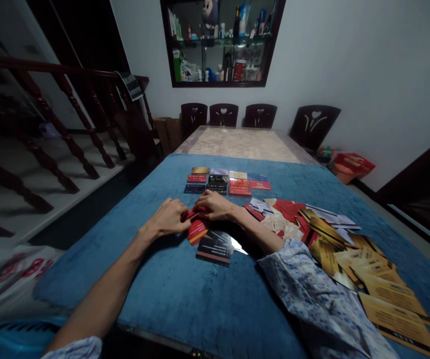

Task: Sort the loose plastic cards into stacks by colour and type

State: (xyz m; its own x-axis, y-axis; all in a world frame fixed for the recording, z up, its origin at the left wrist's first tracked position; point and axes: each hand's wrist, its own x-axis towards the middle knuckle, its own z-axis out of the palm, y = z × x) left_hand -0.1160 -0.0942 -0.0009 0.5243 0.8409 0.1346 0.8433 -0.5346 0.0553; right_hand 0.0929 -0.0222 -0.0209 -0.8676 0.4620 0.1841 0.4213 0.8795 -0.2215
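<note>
My left hand point(169, 216) is closed, its fingertips pinching the left edge of a red card point(194, 214). My right hand point(213, 205) bends over the same card from the right, its fingers closed on it and partly hiding it. Right below lie red cards with a yellow stripe point(199, 233), fanned out. Black cards point(214, 250) with pale print overlap beside them, under my right wrist. Beyond my hands, several stacks of cards stand in rows: black point(216, 188), red point(239, 187), dark blue point(194, 189) and gold point(200, 170).
A blue cloth point(155, 279) covers the near table. On the right spread loose gold cards point(390, 284), red cards point(289, 210) and white cards point(327, 214). Chairs point(223, 115) line the far end. A railing point(65, 89) and a white plastic bag point(9, 274) are on the left.
</note>
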